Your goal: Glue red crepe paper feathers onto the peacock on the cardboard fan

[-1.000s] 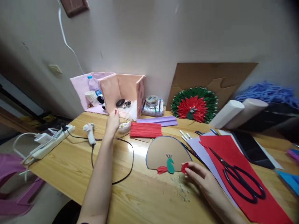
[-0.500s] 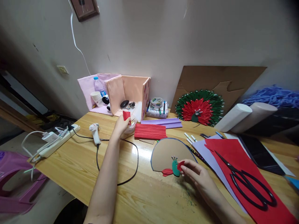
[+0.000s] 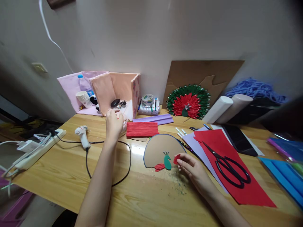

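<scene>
My right hand [image 3: 188,165] pinches a small red paper petal [image 3: 176,159] just right of the green paper peacock body [image 3: 167,162]. That body lies on a blue-edged cardboard half-round [image 3: 163,146], with red petals [image 3: 159,167] at its left side. My left hand [image 3: 114,123] reaches to a clear plastic bowl [image 3: 124,126] at the back of the table. A bit of red paper shows between its closed fingers, mostly hidden by the hand.
Black-handled scissors [image 3: 233,171] lie on red sheets [image 3: 251,192] at the right. A hot glue gun [image 3: 82,136] with a looping black cable is left of my arm, near a power strip [image 3: 40,151]. Red crepe paper [image 3: 142,129] lies behind the cardboard. A finished peacock [image 3: 188,102] leans at the back.
The view has turned right. My left hand has moved over the bowl's left side, and its red paper piece is now mostly hidden. My right hand has drawn the petal slightly away from the green body.
</scene>
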Demonstrator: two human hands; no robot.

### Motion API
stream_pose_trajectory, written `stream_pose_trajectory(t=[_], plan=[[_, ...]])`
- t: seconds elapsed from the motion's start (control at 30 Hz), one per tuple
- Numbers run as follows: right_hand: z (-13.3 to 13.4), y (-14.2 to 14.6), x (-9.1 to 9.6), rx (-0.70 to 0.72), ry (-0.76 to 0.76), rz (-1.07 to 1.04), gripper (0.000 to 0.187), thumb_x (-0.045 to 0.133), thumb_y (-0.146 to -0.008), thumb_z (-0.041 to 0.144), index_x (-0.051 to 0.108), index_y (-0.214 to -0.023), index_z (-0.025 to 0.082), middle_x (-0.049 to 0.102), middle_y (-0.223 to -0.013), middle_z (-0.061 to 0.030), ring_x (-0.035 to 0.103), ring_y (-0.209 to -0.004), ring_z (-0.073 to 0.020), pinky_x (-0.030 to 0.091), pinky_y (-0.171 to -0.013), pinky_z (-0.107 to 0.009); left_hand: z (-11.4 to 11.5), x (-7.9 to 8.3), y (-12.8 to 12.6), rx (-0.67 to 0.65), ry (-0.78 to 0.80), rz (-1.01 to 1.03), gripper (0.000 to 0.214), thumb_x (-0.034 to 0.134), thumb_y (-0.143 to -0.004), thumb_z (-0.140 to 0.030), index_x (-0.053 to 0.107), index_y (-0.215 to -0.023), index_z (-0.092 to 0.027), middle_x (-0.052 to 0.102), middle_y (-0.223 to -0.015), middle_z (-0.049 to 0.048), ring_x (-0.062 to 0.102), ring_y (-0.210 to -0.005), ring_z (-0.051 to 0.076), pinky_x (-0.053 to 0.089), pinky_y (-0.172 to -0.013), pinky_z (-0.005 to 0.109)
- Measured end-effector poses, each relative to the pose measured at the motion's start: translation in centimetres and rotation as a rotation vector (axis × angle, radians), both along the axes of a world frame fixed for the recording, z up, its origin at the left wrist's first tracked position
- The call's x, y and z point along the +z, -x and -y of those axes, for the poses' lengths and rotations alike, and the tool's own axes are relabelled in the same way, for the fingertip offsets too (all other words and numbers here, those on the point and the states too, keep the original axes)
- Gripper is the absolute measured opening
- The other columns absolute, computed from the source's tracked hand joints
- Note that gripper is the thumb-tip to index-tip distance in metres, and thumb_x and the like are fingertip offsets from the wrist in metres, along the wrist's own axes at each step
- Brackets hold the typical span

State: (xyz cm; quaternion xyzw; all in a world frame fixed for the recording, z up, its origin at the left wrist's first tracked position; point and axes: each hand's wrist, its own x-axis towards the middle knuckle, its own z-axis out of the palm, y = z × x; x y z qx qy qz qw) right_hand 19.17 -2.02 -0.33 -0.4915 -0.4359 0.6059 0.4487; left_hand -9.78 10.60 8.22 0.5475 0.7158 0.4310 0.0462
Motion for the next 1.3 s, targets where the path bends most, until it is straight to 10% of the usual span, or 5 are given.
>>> stream_pose_trajectory(t=[0.23,0.37,0.57,1.3], plan=[[-1.3,-1.7,0.2,-0.17,-0.078,-0.041,0.032,0.068,-0.069,0.038,0.053,-0.09,0.02,0.056,-0.078,0.0003,0.05,-0.062,-0.0101,0.041,-0.056,-0.021,4.2,-0.1,-11.0,-0.893,0.281,0.236,0.025,0.049,-0.081,-0.035,0.064,-0.089,-0.017,0.067,-0.092,0.0063,0.06,-0.087,0.018,0.045,-0.078,0.029],[-1.8,-2.8,-0.1,-0.087,-0.138,-0.02,0.029,0.067,-0.071,0.035,0.051,-0.089,0.019,0.056,-0.08,0.0,0.055,-0.074,-0.0124,0.044,-0.065,-0.023,6.4,-3.2,-15.6,-1.078,0.484,0.335,0.028,0.054,-0.078,-0.033,0.061,-0.1,-0.017,0.067,-0.093,0.0068,0.061,-0.082,0.017,0.047,-0.071,0.027],[-2.0,-3.2,-0.2,-0.107,-0.188,0.052,0.027,0.068,-0.07,0.035,0.05,-0.083,0.02,0.056,-0.081,0.0004,0.057,-0.079,-0.0138,0.046,-0.071,-0.026,6.5,-5.7,-16.9,-1.056,0.462,0.339,0.018,0.053,-0.077,-0.028,0.062,-0.086,-0.014,0.067,-0.083,0.0059,0.061,-0.074,0.016,0.045,-0.065,0.024],[-1.5,-3.1,0.5,-0.216,-0.302,0.146,0.022,0.066,-0.071,0.037,0.056,-0.08,0.019,0.061,-0.079,-0.0019,0.06,-0.075,-0.0159,0.049,-0.071,-0.029,6.2,-5.6,-16.9,-0.949,0.599,0.711,0.02,0.061,-0.072,-0.033,0.059,-0.077,-0.013,0.064,-0.073,0.0035,0.059,-0.067,0.013,0.046,-0.064,0.024]])
